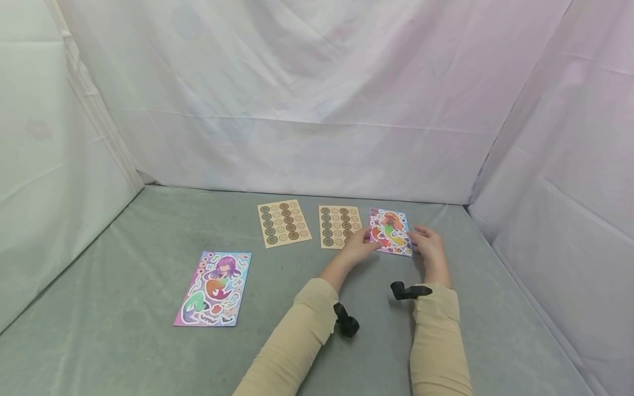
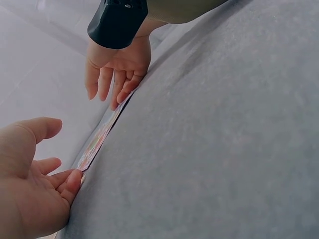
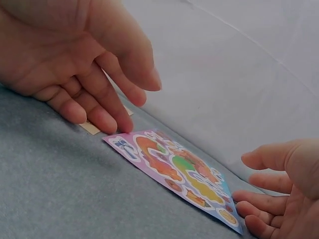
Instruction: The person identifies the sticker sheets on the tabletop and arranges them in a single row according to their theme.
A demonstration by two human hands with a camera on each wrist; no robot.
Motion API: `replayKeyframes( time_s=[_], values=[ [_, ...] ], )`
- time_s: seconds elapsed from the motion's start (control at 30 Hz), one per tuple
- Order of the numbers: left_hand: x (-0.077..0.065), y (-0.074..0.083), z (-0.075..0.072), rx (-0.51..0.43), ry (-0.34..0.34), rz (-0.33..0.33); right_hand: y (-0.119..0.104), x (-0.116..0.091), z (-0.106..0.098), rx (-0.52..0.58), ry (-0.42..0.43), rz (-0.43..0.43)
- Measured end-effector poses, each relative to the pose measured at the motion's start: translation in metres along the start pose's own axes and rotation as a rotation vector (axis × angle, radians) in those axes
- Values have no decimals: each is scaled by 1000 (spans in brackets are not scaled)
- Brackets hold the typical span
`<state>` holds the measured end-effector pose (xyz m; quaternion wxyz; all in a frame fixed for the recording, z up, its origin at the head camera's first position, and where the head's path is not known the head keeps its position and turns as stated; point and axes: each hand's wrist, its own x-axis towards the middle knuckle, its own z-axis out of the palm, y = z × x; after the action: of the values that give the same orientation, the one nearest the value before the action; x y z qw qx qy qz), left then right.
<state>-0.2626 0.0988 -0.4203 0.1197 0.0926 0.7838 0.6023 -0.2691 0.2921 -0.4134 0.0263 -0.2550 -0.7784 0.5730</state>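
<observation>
A mermaid sticker sheet (image 1: 390, 234) with bright colours lies flat on the table at the back right. My left hand (image 1: 360, 246) is at its left edge, fingertips against the border and thumb raised. At the opposite edge is my right hand (image 1: 430, 248), its fingertips meeting the sheet's side. In the right wrist view, both hands have loosely bent fingers at either end of the sheet (image 3: 179, 174), with neither thumb pinching it. The left wrist view catches the sheet (image 2: 102, 137) nearly edge-on between the two hands.
Two tan sheets of round stickers lie along the back, one (image 1: 284, 224) in the middle and another (image 1: 333, 226) partly behind my left hand. A larger mermaid sticker sheet (image 1: 214, 289) is at the left front. White curtains (image 1: 307, 159) enclose the grey table's back and sides.
</observation>
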Motion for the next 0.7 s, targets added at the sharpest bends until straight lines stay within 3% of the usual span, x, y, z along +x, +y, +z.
replayKeyframes(
  time_s=[0.7],
  values=[
    [-3,-7,5,-103,131,-2,-4,-4,0,114,61,92]
  ],
)
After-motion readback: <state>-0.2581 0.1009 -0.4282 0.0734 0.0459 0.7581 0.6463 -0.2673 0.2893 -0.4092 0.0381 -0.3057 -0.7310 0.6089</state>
